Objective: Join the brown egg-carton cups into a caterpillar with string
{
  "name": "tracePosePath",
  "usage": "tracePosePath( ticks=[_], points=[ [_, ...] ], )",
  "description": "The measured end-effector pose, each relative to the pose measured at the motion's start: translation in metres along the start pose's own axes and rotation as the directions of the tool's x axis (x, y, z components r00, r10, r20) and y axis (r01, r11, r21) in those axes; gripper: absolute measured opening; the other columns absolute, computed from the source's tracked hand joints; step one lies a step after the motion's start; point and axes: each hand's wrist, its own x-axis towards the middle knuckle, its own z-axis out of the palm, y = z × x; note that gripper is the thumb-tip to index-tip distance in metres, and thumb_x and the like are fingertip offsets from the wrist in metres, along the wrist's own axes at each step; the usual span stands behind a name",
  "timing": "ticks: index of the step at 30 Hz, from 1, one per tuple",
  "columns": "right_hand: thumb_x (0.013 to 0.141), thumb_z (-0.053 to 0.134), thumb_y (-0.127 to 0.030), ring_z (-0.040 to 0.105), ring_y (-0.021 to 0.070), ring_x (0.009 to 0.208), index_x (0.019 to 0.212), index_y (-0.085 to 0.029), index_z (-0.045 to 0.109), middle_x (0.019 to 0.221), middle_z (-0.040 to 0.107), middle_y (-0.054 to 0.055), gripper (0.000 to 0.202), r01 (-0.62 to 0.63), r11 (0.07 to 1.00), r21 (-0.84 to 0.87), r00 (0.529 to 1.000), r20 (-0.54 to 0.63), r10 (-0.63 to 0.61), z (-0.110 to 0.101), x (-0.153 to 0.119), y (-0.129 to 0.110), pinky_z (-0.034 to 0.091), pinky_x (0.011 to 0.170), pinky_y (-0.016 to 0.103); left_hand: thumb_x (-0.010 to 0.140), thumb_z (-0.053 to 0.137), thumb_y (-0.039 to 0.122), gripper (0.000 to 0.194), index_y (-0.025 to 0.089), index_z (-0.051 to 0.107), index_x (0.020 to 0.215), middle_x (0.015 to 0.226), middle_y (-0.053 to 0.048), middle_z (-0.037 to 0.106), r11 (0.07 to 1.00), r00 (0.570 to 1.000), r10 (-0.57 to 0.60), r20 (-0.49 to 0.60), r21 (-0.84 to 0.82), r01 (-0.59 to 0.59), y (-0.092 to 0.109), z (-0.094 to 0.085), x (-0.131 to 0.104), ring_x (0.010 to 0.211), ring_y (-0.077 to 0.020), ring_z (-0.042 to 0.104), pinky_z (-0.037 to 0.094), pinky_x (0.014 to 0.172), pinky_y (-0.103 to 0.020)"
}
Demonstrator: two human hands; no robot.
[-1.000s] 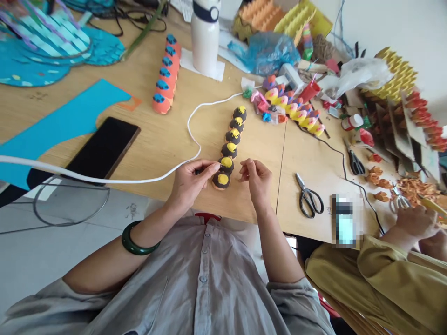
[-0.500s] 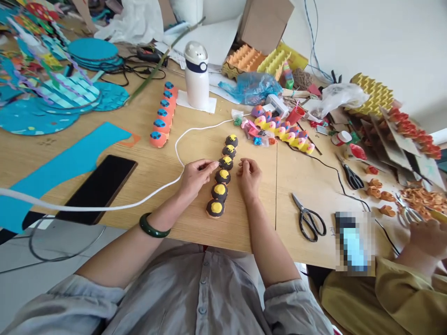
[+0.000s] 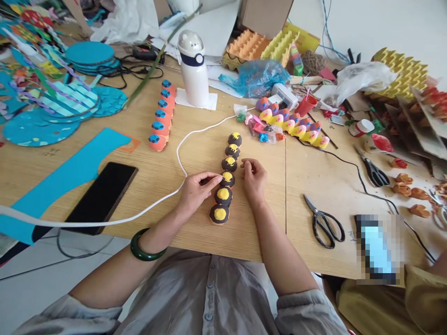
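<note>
A strip of several egg-carton cups point(image 3: 222, 196), coated in black with yellow caps, runs away from me on the table. The far caps carry small black marks, while the nearest two caps look plain yellow. My left hand point(image 3: 199, 190) pinches thumb and forefinger together at the left edge of the fourth cup from the far end; any small piece between the fingertips is too small to name. Just right of the strip, my right hand point(image 3: 254, 180) rests on the table with curled fingers, apart from the cups. Whatever those fingers hold, if anything, is hidden.
An orange cup strip with blue tops point(image 3: 161, 114) lies back left, near a white bottle point(image 3: 193, 77). A white cable point(image 3: 179, 151) curves past my left hand. A dark phone point(image 3: 101, 195) lies left, scissors point(image 3: 323, 221) right. A co-worker's sleeve point(image 3: 380, 302) shows lower right.
My left hand's fingertips have moved from the third cup to the fourth, toward me. My right hand stays beside the strip, still curled. The view has shifted slightly.
</note>
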Motion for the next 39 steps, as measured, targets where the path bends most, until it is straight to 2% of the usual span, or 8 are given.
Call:
tracePosePath(
  ticks=[11,17,20,25,28,31,34,39],
  points=[
    [0.090,0.055,-0.042,0.065,0.0161,0.070,0.091,-0.020,0.073,0.081,0.074,0.003,0.029,0.001,1.000,-0.006,1.000,0.012,-0.001,0.000,0.000,0.001,0.053,0.069,0.032,0.082,0.077,0.041,0.027,0.016,0.080,0.089,0.063,0.002,0.066,0.981,0.992,0.128,-0.010,0.150,-0.125,0.000,0.000,-0.001,0.044,-0.0068,0.046,0.033,0.042,-0.022],
    [0.090,0.055,-0.042,0.066,0.0166,0.072,0.092,-0.019,0.073,0.082,0.075,0.004,0.029,0.004,1.000,-0.027,1.000,0.019,-0.004,0.000,0.000,-0.001,0.053,0.070,0.032,0.085,0.074,0.038,0.022,0.018,0.081,0.088,0.082,-0.003,0.077,0.938,0.971,0.239,-0.015,0.261,-0.227,-0.001,-0.001,0.001,0.064,-0.0116,0.058,0.045,0.057,-0.024],
    [0.089,0.054,-0.042,0.066,0.0166,0.070,0.092,-0.019,0.073,0.081,0.075,0.004,0.030,0.003,0.999,-0.037,1.000,0.021,-0.002,0.000,0.001,0.000,0.053,0.070,0.032,0.086,0.073,0.036,0.020,0.017,0.081,0.087,0.083,-0.003,0.077,0.914,0.955,0.296,-0.001,0.291,-0.283,-0.001,-0.001,0.002,0.068,-0.0127,0.061,0.047,0.064,-0.025],
    [0.089,0.054,-0.043,0.066,0.0167,0.070,0.090,-0.020,0.073,0.083,0.076,0.004,0.030,0.004,0.999,-0.049,1.000,0.028,-0.003,0.000,0.000,-0.001,0.053,0.069,0.032,0.086,0.073,0.031,0.016,0.017,0.080,0.087,0.082,-0.003,0.076,0.893,0.941,0.340,-0.007,0.317,-0.320,0.000,0.000,0.004,0.068,-0.0120,0.059,0.047,0.065,-0.025],
    [0.089,0.054,-0.043,0.066,0.0170,0.069,0.090,-0.020,0.073,0.083,0.076,0.005,0.030,0.006,0.998,-0.062,0.999,0.035,-0.004,0.000,0.000,-0.003,0.052,0.070,0.033,0.084,0.075,0.031,0.016,0.017,0.080,0.089,0.080,-0.002,0.074,0.910,0.950,0.313,-0.013,0.291,-0.296,0.000,0.000,0.005,0.065,-0.0109,0.056,0.046,0.063,-0.024],
    [0.088,0.053,-0.044,0.065,0.0172,0.068,0.090,-0.019,0.073,0.081,0.075,0.004,0.031,0.006,0.997,-0.071,0.999,0.042,-0.003,0.000,0.000,-0.004,0.051,0.070,0.034,0.083,0.077,0.038,0.024,0.017,0.080,0.094,0.075,-0.001,0.069,0.969,0.985,0.170,0.015,0.182,-0.170,-0.001,0.000,0.007,0.055,-0.0085,0.048,0.040,0.051,-0.024],
    [0.088,0.054,-0.043,0.066,0.0172,0.068,0.089,-0.019,0.073,0.081,0.075,0.005,0.031,0.008,0.998,-0.065,0.999,0.048,-0.005,0.000,0.000,-0.004,0.052,0.070,0.034,0.083,0.078,0.047,0.034,0.016,0.079,0.097,0.072,0.000,0.065,0.999,0.997,0.039,0.066,0.020,-0.040,-0.003,-0.001,0.008,0.048,-0.0064,0.042,0.033,0.044,-0.023],
    [0.089,0.055,-0.041,0.062,0.0138,0.062,0.089,-0.019,0.071,0.075,0.071,0.001,0.027,-0.002,1.000,-0.027,1.000,0.029,0.003,0.000,-0.002,-0.007,0.050,0.061,0.029,0.079,0.082,0.044,0.039,0.016,0.079,0.106,0.073,0.002,0.060,0.999,0.992,0.028,0.123,-0.034,-0.024,-0.002,-0.005,0.010,0.050,-0.0055,0.044,0.035,0.046,-0.022]
  ],
)
